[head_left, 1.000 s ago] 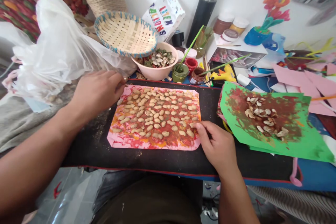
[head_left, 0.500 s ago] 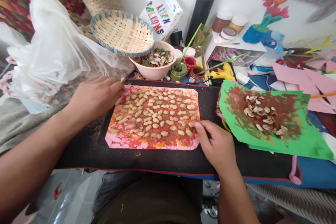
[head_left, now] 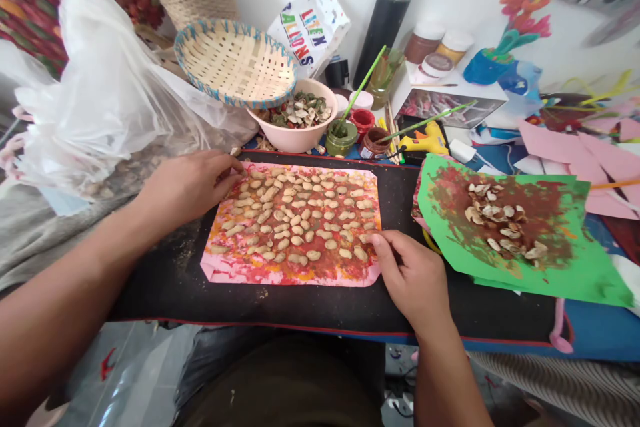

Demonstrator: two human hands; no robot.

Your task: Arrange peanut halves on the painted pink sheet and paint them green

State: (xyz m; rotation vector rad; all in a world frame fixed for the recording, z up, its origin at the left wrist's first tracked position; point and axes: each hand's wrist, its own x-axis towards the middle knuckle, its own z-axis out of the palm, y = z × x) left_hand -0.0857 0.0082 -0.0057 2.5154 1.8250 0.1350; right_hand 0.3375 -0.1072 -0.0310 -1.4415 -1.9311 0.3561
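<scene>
A pink sheet of paper (head_left: 225, 275), smeared with red, orange and brown paint, lies on the black mat in front of me. Rows of unshelled peanuts (head_left: 296, 220) cover most of it. At the sheet's far left corner, my left hand (head_left: 193, 177) has its thumb and forefinger closed on the paper. My right hand (head_left: 413, 273) grips the right edge, its forefinger tip beside a peanut and its other fingers curled under.
Behind the sheet stand a pink bowl (head_left: 295, 137) of shells, a woven basket (head_left: 235, 63), paint jars (head_left: 341, 138) and a yellow glue gun (head_left: 425, 140). Painted green paper (head_left: 450, 253) with shells lies right. A white plastic bag (head_left: 100, 93) is left.
My left hand has come from the bag side onto the paper's far left corner, its thumb and forefinger now meeting there. My right hand has stayed at the right edge.
</scene>
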